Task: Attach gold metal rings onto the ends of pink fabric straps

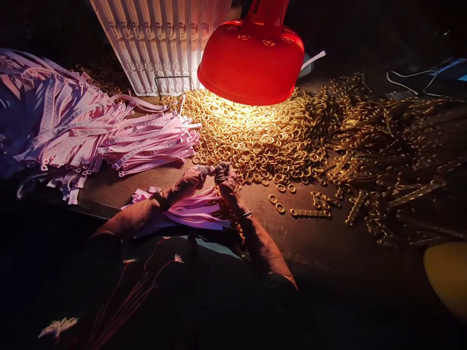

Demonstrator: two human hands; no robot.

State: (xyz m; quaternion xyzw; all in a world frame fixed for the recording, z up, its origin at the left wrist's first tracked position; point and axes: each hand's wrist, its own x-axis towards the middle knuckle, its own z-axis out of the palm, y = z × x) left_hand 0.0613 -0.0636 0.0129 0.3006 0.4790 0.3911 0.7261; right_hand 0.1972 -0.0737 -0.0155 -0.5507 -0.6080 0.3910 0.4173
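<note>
My left hand [195, 179] is closed in a pinch, its fingertips darkly covered. A small pale tip that looks like a pink strap's end [211, 169] sticks out from it, towards the other hand. Close beside it, my right hand [226, 181] is also closed, with dark coverings on the fingers; what it grips is hidden. Under my wrists lies a bunch of pink straps [199, 211], with some gold pieces at its right end. Just beyond my fingertips spreads a large heap of gold rings [251, 141].
A red lamp [251, 63] hangs low over the rings. Many pink straps [149, 141] with looped ends pile up at left. Gold linked strips [310, 213] and a tangle of gold chains [383, 194] lie at right. A white ribbed panel [160, 43] stands behind.
</note>
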